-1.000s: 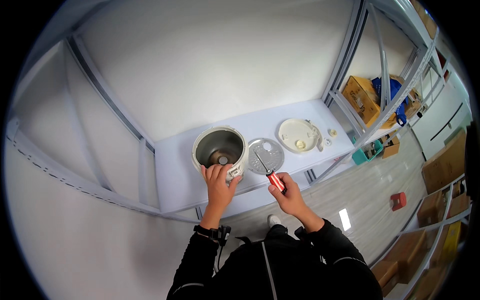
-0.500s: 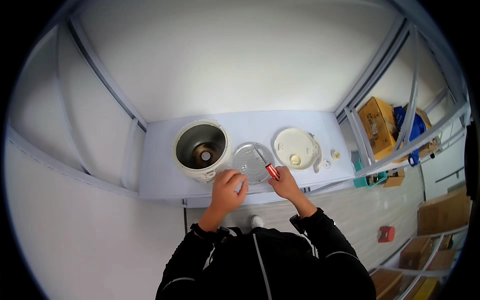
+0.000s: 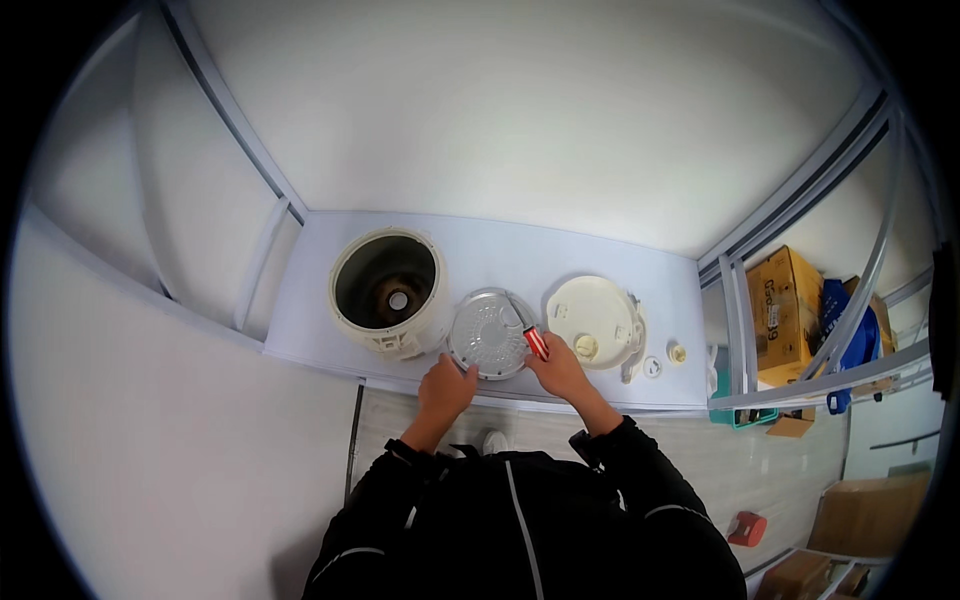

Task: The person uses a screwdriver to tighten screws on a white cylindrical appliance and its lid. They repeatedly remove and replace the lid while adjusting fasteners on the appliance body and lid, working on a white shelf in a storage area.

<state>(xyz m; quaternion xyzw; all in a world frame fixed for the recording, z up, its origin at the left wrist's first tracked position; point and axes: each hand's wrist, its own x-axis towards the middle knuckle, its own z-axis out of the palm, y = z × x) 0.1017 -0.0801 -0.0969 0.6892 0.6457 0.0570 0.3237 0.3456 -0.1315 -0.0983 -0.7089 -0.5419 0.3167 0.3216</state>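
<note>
My right hand (image 3: 562,372) is closed around the red-and-white handle of a screwdriver (image 3: 537,344). Its thin shaft slants up and left over a round, silvery metal plate (image 3: 487,348) with a raised pattern. By the plate's near-left rim is my left hand (image 3: 446,388), thumb and forefinger apart with nothing visible between them; whether they touch the rim I cannot tell. To the left stands an open white rice cooker body (image 3: 430,318), its dark inside showing a light round piece at the bottom. A round cream lid (image 3: 597,310) lies just right of the plate.
On the white table (image 3: 500,232), right of the lid, are a small white ring (image 3: 652,367) and a small cream cap (image 3: 678,353). Grey frame posts stand at both ends. Beyond the right end are a cardboard box (image 3: 785,305), a teal basket (image 3: 755,415) and a red stool (image 3: 747,528).
The view has shifted slightly. My left hand has moved from beside the cooker's front to the plate's near-left rim, its fingers spreading. The screwdriver stays in my right hand over the plate.
</note>
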